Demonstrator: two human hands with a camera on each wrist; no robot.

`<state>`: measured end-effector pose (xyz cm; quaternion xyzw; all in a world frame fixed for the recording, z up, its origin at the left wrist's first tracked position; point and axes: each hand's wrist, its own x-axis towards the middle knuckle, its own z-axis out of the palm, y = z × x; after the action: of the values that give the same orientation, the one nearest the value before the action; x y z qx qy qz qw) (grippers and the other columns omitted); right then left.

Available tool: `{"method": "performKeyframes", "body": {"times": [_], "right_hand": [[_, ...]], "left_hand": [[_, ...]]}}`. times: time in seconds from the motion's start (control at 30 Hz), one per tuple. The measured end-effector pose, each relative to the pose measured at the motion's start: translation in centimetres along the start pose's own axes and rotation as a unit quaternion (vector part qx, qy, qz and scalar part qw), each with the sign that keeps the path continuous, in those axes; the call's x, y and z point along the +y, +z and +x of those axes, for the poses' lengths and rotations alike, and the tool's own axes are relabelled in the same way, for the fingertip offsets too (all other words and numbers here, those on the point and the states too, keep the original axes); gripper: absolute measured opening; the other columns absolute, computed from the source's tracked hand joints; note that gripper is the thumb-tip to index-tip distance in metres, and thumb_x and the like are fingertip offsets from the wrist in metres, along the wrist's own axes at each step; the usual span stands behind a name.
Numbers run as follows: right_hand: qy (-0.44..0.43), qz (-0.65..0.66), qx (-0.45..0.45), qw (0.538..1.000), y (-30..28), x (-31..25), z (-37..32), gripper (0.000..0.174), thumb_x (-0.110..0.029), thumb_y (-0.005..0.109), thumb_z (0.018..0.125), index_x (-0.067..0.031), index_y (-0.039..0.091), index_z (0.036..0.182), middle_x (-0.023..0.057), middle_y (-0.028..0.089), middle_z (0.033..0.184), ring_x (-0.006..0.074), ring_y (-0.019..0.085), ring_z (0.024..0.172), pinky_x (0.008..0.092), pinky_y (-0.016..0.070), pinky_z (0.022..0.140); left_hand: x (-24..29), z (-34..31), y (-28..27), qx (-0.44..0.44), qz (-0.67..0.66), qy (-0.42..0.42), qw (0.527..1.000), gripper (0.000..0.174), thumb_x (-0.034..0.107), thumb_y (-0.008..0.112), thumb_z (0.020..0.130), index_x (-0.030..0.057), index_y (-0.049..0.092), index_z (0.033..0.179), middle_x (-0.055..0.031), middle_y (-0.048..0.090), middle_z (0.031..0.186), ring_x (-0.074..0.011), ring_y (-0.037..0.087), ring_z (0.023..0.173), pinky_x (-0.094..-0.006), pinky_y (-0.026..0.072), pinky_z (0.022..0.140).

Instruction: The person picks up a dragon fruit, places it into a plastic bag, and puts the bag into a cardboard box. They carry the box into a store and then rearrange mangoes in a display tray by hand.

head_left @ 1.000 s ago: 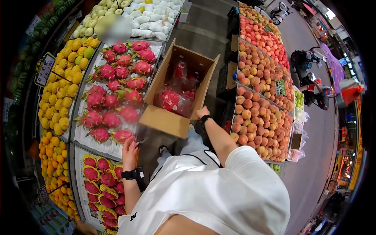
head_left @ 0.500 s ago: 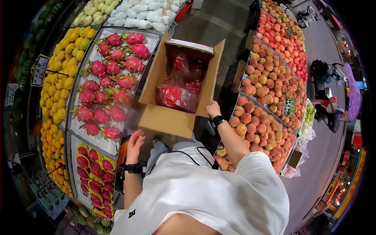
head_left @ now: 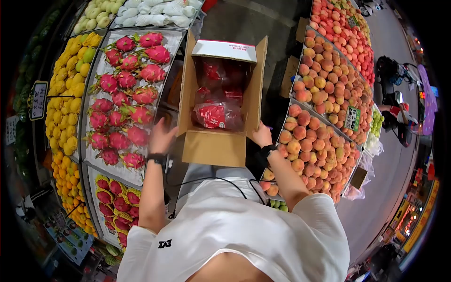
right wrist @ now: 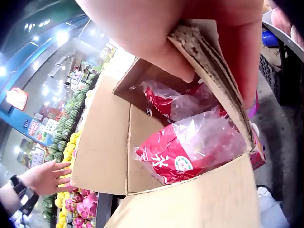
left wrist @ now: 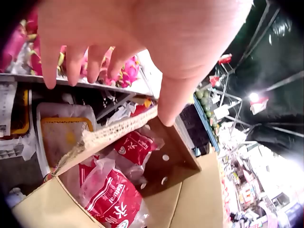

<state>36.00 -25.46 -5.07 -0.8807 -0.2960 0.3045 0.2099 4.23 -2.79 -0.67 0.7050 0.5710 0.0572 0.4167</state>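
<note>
An open cardboard box [head_left: 213, 149] is in front of the body, its near flap folded out toward me. Inside lie several clear plastic bags [right wrist: 190, 147] with red printed labels. My right hand [head_left: 262, 134] grips the box's right wall, thumb inside and fingers outside in the right wrist view. On the other side, my left hand [head_left: 162, 136] has its fingers extended beside the left wall, thumb apart. In the left wrist view the thumb tip overlaps the box's upper edge, and nothing is held.
Dragon fruit [head_left: 117, 121] fill a tray on the left, with yellow fruit [head_left: 66, 113] beyond. Peaches [head_left: 319, 155] are heaped on a stand at right. A plastic bin [left wrist: 64, 133] sits under the left stand's edge. A scooter [head_left: 397, 117] is on the road.
The left hand has moved up and inward from beside the body to the box's left side. The box now faces me squarely. My right hand has kept its grip.
</note>
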Motion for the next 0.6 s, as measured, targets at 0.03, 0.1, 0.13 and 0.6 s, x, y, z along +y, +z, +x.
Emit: {"method": "performKeyframes", "body": {"times": [0.03, 0.1, 0.13, 0.6], "right_hand": [[-0.040, -0.004, 0.002, 0.999, 0.0, 0.7, 0.4, 0.043, -0.022, 0.059, 0.076, -0.0058, 0.054, 0.115, 0.0259, 0.063, 0.084, 0.0402, 0.062, 0.083, 0.0475, 0.0508, 0.075], [0.013, -0.024, -0.080, 0.996, -1.3, -0.3, 0.6, 0.057, -0.025, 0.064, 0.075, -0.0053, 0.047, 0.125, 0.0285, 0.059, 0.106, 0.0423, 0.058, 0.096, 0.0452, 0.0489, 0.082], [-0.035, -0.029, 0.004, 0.999, -0.8, 0.2, 0.4, 0.065, -0.024, 0.067, 0.074, -0.0041, 0.041, 0.130, 0.0289, 0.051, 0.118, 0.0422, 0.050, 0.109, 0.0426, 0.0445, 0.090], [-0.128, -0.089, -0.458, 0.875, 20.4, -7.2, 10.2, 0.032, -0.014, 0.051, 0.079, -0.0081, 0.065, 0.107, 0.0151, 0.064, 0.107, 0.0271, 0.061, 0.094, 0.0355, 0.0470, 0.084]], "left_hand": [[-0.3, 1.5, 1.4, -0.015, -0.004, 0.045, 0.999, 0.083, 0.036, 0.073, 0.072, -0.0070, 0.036, 0.133, -0.0252, 0.048, 0.128, -0.0329, 0.046, 0.121, -0.0367, 0.0378, 0.098], [-1.9, 4.8, 4.9, -0.074, -0.028, 0.094, 0.992, 0.079, 0.035, 0.073, 0.072, -0.0060, 0.038, 0.130, -0.0249, 0.053, 0.121, -0.0336, 0.051, 0.114, -0.0368, 0.0407, 0.094], [-1.9, 5.3, 6.1, -0.090, -0.048, 0.089, 0.991, 0.074, 0.033, 0.072, 0.073, -0.0041, 0.040, 0.129, -0.0238, 0.055, 0.118, -0.0339, 0.053, 0.112, -0.0371, 0.0417, 0.093], [-2.7, 3.0, 5.0, -0.042, -0.021, 0.039, 0.998, 0.045, 0.017, 0.053, 0.086, 0.0108, 0.044, 0.130, -0.0224, 0.058, 0.109, -0.0387, 0.056, 0.100, -0.0439, 0.0454, 0.082]]}}
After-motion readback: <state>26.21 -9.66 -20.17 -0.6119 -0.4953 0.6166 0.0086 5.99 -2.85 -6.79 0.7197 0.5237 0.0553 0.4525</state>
